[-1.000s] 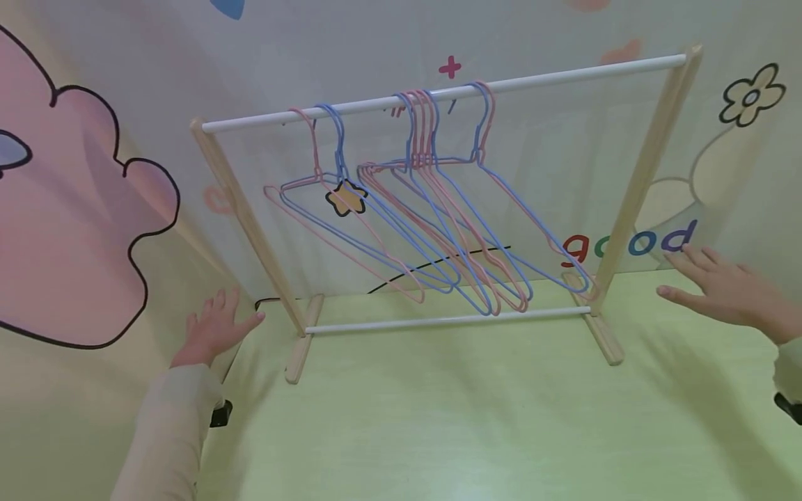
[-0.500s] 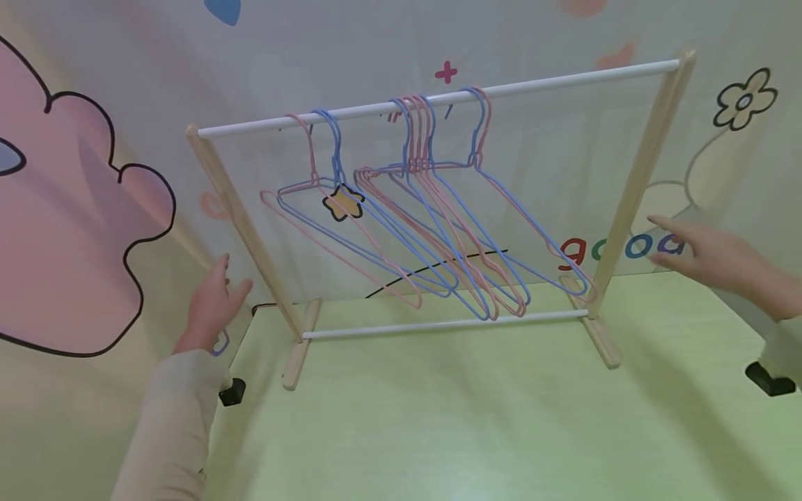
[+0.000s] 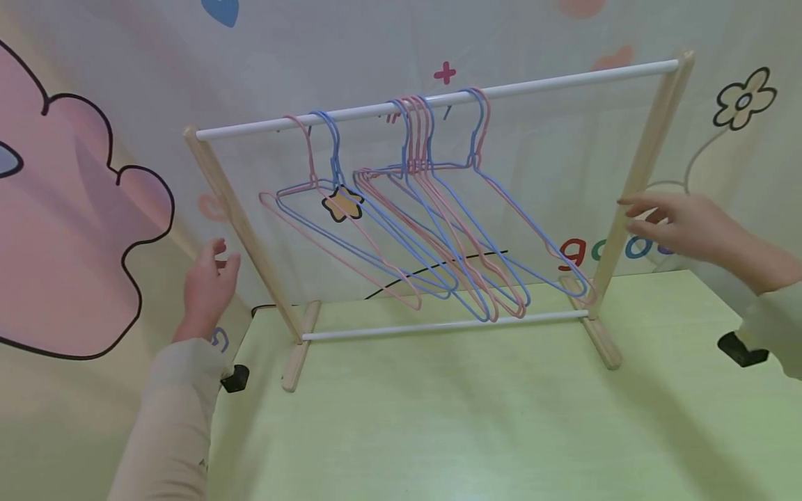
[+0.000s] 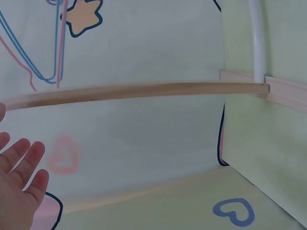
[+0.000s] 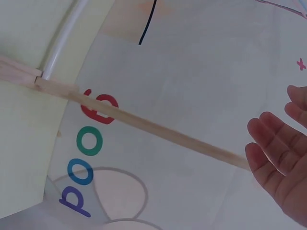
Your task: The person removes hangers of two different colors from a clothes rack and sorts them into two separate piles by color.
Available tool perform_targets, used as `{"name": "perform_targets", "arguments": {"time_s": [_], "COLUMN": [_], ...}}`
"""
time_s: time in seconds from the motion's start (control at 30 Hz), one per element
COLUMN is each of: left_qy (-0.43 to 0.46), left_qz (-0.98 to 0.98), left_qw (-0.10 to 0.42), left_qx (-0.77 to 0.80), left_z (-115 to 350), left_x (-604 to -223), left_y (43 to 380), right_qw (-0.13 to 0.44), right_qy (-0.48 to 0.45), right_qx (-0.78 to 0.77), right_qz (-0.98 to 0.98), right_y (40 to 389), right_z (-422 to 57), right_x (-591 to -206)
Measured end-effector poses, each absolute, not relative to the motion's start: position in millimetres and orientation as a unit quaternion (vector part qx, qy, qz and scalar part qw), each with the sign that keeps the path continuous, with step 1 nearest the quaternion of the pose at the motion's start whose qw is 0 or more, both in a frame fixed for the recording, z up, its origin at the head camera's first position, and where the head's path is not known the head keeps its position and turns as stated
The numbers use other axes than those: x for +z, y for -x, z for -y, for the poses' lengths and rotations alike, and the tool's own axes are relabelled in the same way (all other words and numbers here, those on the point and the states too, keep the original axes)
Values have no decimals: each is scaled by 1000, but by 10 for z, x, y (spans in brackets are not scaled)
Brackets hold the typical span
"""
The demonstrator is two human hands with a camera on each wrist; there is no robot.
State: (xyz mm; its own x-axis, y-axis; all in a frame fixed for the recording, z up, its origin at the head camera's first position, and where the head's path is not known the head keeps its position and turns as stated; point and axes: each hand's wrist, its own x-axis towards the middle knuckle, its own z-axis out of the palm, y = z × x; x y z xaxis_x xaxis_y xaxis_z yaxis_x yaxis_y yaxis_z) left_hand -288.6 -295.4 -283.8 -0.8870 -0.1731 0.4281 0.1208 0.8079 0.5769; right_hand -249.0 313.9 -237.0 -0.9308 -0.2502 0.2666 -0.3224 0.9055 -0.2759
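Pale sleeves (image 3: 172, 417), black wrist blocks (image 3: 743, 349)

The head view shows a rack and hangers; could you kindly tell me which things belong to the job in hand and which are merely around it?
Likely part of the job:
Rack, with the left hand and right hand near its sides
Pink and blue hangers, hanging from it

Merely around it:
Table, under the rack
Flower print, on the wall
"Good" lettering, also there

Two hands (image 3: 210, 291), one rack (image 3: 564, 82), five pink hangers (image 3: 310, 154), five blue hangers (image 3: 337, 149)
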Motion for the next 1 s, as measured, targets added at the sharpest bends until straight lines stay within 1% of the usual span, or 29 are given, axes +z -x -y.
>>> {"name": "perform_targets", "arguments": {"time_s": [0.33, 0.6, 0.8, 1.0], "left_qy": [-33, -54, -95, -118], "left_qz": [902, 872, 856, 845], "left_qw": [234, 272, 289, 310], "left_qx": [-362, -404, -419, -421], "left_z": [2798, 2669, 2636, 2609], "left_x": [-2701, -2663, -2660, -2655], "left_y": [2979, 3072, 3130, 3198], "right_qw": [73, 3, -24, -57], "right_qy": [-169, -176, -179, -184], "right_qx": [191, 287, 319, 355], "right_qz": [964, 942, 930, 915], "right_y": [2554, 2650, 2735, 2791], "right_z": [-2824, -2587, -2458, -2369], "right_x": [-2144, -2064, -2080, -2093]}}
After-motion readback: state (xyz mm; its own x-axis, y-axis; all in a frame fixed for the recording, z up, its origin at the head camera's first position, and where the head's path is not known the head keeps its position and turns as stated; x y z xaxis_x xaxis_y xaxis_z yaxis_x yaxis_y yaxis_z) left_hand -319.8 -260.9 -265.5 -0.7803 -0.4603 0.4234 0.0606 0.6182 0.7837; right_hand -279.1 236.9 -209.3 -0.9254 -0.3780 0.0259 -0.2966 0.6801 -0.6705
